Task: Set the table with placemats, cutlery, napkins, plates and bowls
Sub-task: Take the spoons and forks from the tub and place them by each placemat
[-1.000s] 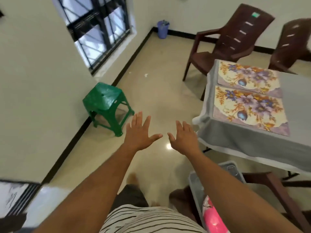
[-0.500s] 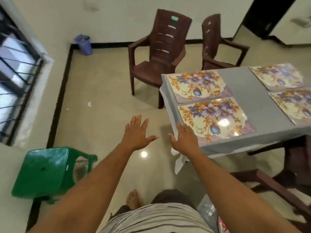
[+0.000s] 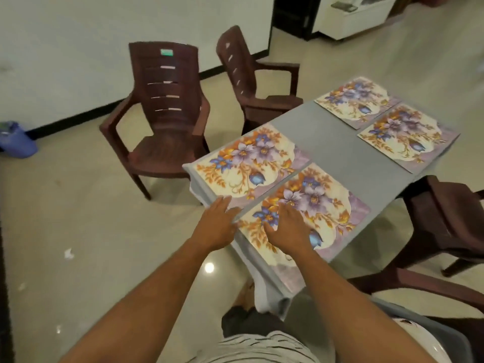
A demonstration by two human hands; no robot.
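Several floral placemats lie on the grey-clothed table (image 3: 337, 150): two at the near end (image 3: 246, 163) (image 3: 314, 205) and two at the far end (image 3: 356, 100) (image 3: 403, 137). My left hand (image 3: 216, 226) is stretched out flat, fingers straight, over the near corner of the table at the edge of the left near placemat. My right hand (image 3: 288, 229) lies flat over the right near placemat, fingers straight. Neither hand holds anything. No cutlery, napkins, plates or bowls are on the table.
Brown plastic chairs stand around the table: one (image 3: 162, 119) at the left, one (image 3: 251, 82) behind it, one (image 3: 445, 221) at the right. A grey bin (image 3: 440, 334) with white ware sits at the bottom right. A blue bucket (image 3: 15, 140) stands by the wall.
The view has swung right from the green stool toward the table. Both open hands have moved forward from above the floor to the table's near end, over the placemats.
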